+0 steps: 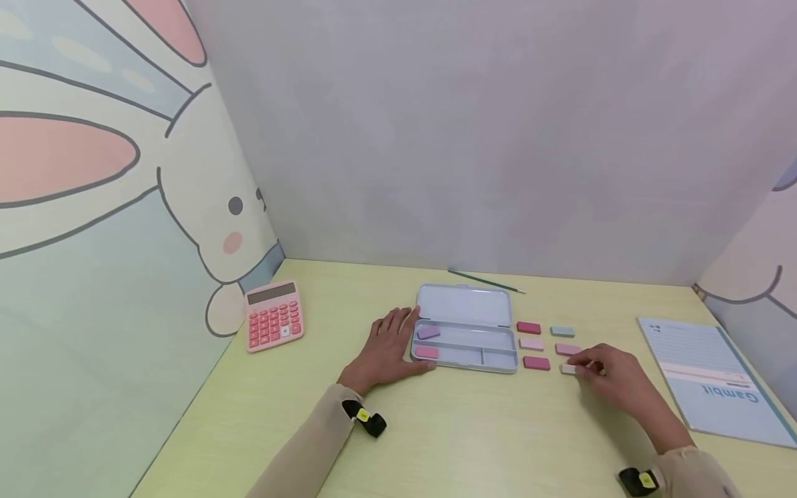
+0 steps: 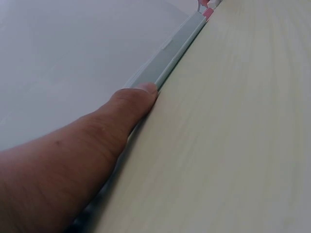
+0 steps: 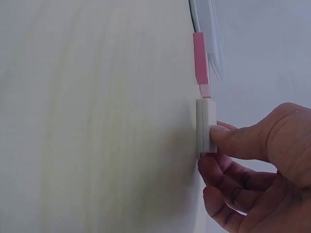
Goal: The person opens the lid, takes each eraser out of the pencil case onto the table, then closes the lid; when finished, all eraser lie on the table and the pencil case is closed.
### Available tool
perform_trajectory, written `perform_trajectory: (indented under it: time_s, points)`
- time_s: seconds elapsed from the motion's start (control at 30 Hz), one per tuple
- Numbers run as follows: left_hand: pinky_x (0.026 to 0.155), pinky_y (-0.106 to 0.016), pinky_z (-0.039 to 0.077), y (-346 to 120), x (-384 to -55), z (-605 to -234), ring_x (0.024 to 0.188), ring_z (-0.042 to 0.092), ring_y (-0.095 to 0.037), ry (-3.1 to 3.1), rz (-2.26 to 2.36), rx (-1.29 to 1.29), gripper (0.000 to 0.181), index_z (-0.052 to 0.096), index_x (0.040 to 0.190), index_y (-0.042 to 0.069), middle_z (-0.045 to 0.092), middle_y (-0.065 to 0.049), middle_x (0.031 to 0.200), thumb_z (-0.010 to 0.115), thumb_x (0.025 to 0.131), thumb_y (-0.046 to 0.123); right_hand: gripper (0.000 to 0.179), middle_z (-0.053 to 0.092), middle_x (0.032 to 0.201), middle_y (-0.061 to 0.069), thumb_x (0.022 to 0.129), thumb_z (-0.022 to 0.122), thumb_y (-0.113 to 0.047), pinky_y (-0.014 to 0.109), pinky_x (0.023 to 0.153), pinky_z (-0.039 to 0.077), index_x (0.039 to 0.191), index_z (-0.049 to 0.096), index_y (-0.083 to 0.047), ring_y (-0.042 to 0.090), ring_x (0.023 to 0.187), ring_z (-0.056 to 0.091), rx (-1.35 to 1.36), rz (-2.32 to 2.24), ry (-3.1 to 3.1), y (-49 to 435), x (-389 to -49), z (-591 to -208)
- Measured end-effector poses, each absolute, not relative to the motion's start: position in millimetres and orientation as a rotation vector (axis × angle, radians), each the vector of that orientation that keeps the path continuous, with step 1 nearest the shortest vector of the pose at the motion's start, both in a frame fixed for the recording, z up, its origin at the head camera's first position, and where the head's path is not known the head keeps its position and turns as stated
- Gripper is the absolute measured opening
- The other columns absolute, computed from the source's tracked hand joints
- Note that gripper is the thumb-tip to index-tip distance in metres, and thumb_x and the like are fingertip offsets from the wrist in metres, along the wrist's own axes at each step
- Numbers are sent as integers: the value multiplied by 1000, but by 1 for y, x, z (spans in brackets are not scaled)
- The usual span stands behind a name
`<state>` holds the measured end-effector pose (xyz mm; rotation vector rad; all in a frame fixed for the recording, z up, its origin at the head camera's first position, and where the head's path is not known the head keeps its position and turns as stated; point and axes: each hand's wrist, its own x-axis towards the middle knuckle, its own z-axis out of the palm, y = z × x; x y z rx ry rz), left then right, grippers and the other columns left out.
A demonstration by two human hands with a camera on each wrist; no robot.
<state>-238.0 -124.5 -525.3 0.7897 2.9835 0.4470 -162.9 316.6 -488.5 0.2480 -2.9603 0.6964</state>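
Here, we had the white block [image 1: 567, 369] pinched between the thumb and fingers of our right hand [image 1: 613, 377]; whether it touched the worktop [image 1: 467, 429] we couldn't tell. Our left hand [image 1: 387, 349] lay relaxed, fingers extended, its thumb against the near wall of the open pencil case [image 1: 462, 356], which sat between our hands, right beside the left one. Five coloured blocks [image 1: 537, 363] lay between the case and our right hand, with the pink block [image 1: 564, 349] just beyond the white one. For good handling, we judged, the pinch needed to be light and even, raised straight to spare that close neighbour, with the left hand's touch steadying the case without pushing it.
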Motion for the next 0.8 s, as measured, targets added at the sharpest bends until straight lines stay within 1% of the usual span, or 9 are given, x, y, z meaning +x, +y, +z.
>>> perform_trajectory:
  time_s: [0.27, 0.43, 0.5, 0.6, 0.7, 0.8]
  points:
    - [131, -58, 25, -125, -238, -526, 167, 19, -34, 2997, 427, 800, 117, 7, 175, 20, 26, -8, 176, 56, 91, 85, 9, 74, 107, 19, 95, 78, -6, 25, 64, 44, 103, 82, -6, 18, 84, 62, 187, 762, -2914, 316, -163, -487]
    - [131, -59, 25, -125, -238, -525, 167, 19, -34, 2994, 429, 796, 117, 8, 175, 20, 26, -9, 176, 57, 91, 84, 10, 75, 105, 15, 96, 79, -10, 23, 62, 46, 106, 81, -8, 11, 82, 62, 210, 792, -2883, 310, -163, -487]
    - [131, -59, 24, -125, -238, -523, 167, 19, -35, 2991, 436, 792, 117, 8, 175, 19, 26, -9, 176, 58, 91, 83, 11, 76, 104, 13, 98, 78, -14, 23, 62, 47, 107, 80, -7, 10, 82, 62, 220, 804, -2867, 306, -165, -487]
    - [131, -59, 24, -124, -238, -523, 167, 18, -35, 2989, 443, 789, 117, 8, 175, 19, 26, -9, 176, 59, 91, 83, 16, 75, 102, 10, 101, 75, -17, 23, 64, 47, 112, 79, -5, 12, 84, 63, 240, 822, -2845, 298, -167, -485]
    - [131, -59, 25, -124, -238, -524, 167, 19, -34, 2992, 431, 786, 117, 8, 175, 19, 26, -9, 177, 58, 91, 84, 18, 74, 100, 8, 100, 76, -16, 23, 66, 49, 114, 78, -5, 16, 86, 63, 250, 839, -2836, 288, -170, -483]
    - [131, -59, 25, -124, -238, -525, 167, 19, -34, 2996, 429, 788, 117, 8, 175, 20, 26, -8, 177, 57, 91, 85, 21, 74, 102, 9, 98, 78, -14, 23, 68, 50, 116, 77, -4, 19, 88, 63, 253, 869, -2842, 276, -175, -481]
